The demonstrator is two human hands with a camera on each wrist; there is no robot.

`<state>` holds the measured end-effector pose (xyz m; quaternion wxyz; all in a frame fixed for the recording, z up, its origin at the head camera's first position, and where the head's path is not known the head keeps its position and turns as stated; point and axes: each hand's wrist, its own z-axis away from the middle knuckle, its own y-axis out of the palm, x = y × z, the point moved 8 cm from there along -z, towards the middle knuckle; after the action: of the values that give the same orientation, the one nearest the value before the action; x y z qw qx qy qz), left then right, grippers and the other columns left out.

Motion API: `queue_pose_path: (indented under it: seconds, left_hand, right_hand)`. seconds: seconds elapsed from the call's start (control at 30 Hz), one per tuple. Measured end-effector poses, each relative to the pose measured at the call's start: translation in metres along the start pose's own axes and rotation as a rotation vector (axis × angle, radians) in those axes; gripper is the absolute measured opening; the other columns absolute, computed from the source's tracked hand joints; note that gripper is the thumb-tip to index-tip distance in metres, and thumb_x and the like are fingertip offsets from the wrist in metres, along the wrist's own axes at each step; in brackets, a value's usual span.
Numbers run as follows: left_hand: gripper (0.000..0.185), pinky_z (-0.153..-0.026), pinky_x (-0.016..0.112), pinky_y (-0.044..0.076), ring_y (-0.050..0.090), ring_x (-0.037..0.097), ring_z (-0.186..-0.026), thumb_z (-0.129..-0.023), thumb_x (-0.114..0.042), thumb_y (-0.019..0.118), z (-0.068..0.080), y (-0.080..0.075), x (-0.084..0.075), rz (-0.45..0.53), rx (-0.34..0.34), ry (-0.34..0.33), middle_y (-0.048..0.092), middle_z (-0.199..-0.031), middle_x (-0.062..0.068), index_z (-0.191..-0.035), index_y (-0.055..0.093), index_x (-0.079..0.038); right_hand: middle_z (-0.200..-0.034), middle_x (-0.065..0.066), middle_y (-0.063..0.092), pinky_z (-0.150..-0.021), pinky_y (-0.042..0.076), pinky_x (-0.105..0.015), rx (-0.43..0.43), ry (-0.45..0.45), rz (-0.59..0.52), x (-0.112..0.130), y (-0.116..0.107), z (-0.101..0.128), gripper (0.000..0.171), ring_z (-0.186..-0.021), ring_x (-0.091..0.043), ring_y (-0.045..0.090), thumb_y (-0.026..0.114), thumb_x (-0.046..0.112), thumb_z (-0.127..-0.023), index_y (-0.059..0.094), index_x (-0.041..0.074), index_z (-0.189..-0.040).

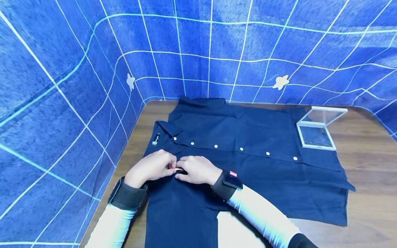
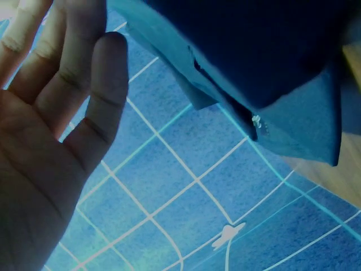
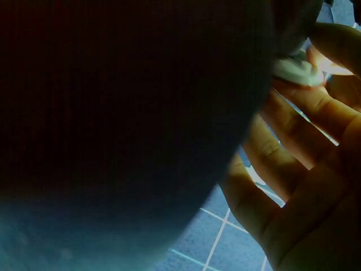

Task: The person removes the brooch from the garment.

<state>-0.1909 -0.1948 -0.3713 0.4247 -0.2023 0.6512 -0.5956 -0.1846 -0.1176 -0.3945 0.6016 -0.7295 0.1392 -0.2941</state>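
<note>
A dark, blurred mass [image 3: 113, 130] fills the view from seven to twelve o'clock. At three, the right hand [image 3: 324, 186] pinches a small pale object [image 3: 296, 73] in its grip toward two; blue gridded fabric [image 3: 194, 240] shows near six.

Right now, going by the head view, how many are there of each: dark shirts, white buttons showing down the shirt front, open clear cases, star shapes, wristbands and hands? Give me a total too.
Dark shirt: 1
White buttons: 6
Open clear case: 1
Star shapes: 2
Wristbands: 2
Hands: 2 (left hand, right hand)
Total: 14
</note>
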Motion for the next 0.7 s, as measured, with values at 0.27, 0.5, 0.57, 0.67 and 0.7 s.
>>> queue_pose_path:
  seconds: [0.27,0.5,0.57,0.67,0.7]
  left_hand:
    - [0.019,-0.059,0.019,0.042,0.048,0.001,-0.061,-0.087,-0.016,0.074,0.002,-0.013,-0.01,-0.023,-0.076,0.063,0.056,-0.066,-0.013,-0.071,0.064,-0.021]
    - [0.015,-0.061,0.02,0.044,0.052,0.005,-0.064,-0.087,-0.017,0.074,0.004,-0.019,-0.011,-0.022,-0.095,0.07,0.057,-0.068,-0.011,-0.075,0.066,-0.019]
    - [0.013,-0.061,0.021,0.045,0.053,0.005,-0.064,-0.087,-0.017,0.074,0.004,-0.02,-0.011,-0.012,-0.092,0.065,0.058,-0.069,-0.01,-0.076,0.067,-0.019]
    - [0.013,-0.061,0.021,0.045,0.052,0.004,-0.064,-0.087,-0.017,0.074,0.004,-0.019,-0.009,0.001,-0.084,0.052,0.059,-0.069,-0.01,-0.076,0.067,-0.019]
    - [0.013,-0.061,0.021,0.045,0.052,0.004,-0.063,-0.087,-0.018,0.074,0.004,-0.019,-0.008,0.001,-0.081,0.047,0.059,-0.069,-0.01,-0.076,0.067,-0.019]
  right_hand:
    - [-0.076,0.007,0.056,-0.058,0.044,-0.021,-0.037,-0.005,-0.066,-0.003,0.0,-0.002,0.022,-0.063,-0.006,0.054,0.061,0.04,-0.096,0.07,0.019,-0.098]
    - [-0.074,0.005,0.055,-0.058,0.042,-0.02,-0.09,-0.04,-0.142,-0.003,-0.003,0.0,0.023,-0.064,-0.007,0.055,0.055,0.036,-0.1,0.068,0.018,-0.094]
    - [-0.073,0.004,0.055,-0.058,0.042,-0.02,-0.095,-0.047,-0.146,-0.002,-0.003,0.0,0.023,-0.064,-0.008,0.056,0.054,0.035,-0.1,0.068,0.018,-0.093]
    - [-0.072,0.004,0.053,-0.057,0.042,-0.02,-0.099,-0.053,-0.151,-0.002,-0.001,-0.001,0.024,-0.063,-0.008,0.056,0.053,0.034,-0.101,0.068,0.018,-0.091]
    - [-0.071,0.005,0.053,-0.056,0.041,-0.02,-0.099,-0.053,-0.151,-0.002,-0.001,-0.002,0.024,-0.063,-0.008,0.055,0.053,0.034,-0.101,0.068,0.018,-0.09]
